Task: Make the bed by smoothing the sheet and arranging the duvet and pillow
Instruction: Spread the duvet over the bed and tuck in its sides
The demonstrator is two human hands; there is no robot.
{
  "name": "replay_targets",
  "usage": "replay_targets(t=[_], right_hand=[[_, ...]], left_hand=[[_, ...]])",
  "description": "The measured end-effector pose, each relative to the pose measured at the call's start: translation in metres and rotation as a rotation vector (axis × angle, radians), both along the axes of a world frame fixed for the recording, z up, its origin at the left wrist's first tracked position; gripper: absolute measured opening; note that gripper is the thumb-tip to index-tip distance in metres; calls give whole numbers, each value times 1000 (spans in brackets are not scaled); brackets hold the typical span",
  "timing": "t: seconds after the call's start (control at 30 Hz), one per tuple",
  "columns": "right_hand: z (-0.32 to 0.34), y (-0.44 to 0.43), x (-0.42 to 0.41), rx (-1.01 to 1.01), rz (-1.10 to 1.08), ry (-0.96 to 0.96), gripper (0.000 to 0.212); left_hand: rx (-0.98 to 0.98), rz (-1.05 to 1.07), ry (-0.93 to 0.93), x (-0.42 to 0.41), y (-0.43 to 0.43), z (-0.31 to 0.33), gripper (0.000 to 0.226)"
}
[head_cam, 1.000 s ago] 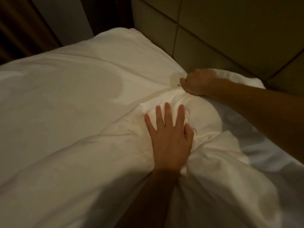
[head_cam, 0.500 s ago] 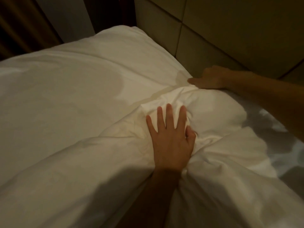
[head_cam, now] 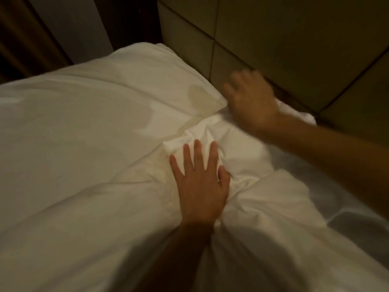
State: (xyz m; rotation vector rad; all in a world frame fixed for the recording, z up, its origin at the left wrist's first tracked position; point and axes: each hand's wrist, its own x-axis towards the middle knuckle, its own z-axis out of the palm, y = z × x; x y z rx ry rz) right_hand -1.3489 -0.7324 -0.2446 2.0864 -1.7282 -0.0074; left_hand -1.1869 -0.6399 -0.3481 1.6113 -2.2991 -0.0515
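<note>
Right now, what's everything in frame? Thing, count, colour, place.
pillow: 1, white, top of the bed against the headboard
duvet: 1, white, bunched across the foreground
sheet: 1, white, bare on the right beside the duvet
headboard: 1, tan padded panels, top right
wall: 1 stretch, grey, top left; the dark surfaces either side are too dim to name
left hand: 1, centre, flat on the duvet's bunched fold, fingers straight
right hand: 1, blurred, by the pillow's corner near the headboard, fingers spread, holding nothing
</note>
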Motion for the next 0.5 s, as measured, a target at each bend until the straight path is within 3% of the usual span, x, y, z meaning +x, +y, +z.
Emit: replay_targets(t=[0.03,0.1,0.17,0.27,0.33,0.5], right_hand=[[-11,11,7,-48,141,-126,27],[-33,31,5,104,177,-284,40],[-44,31,-12,282,-13,-359,47],[-58,6,-39,406,-275,-437,52],[-59,-5,-36,422,-330,-482,51],[-26,54,3,-9,-213,-493,45]], left_hand=[[1,-6,-14,0,1,1,55],[-5,-20,-37,0,4,2,54],[-20,-23,-41,1,2,2,55],[-15,-9,-50,0,2,1,56],[-20,-3,-50,1,2,0,56],[-58,11,-53,3,-3,-6,55]])
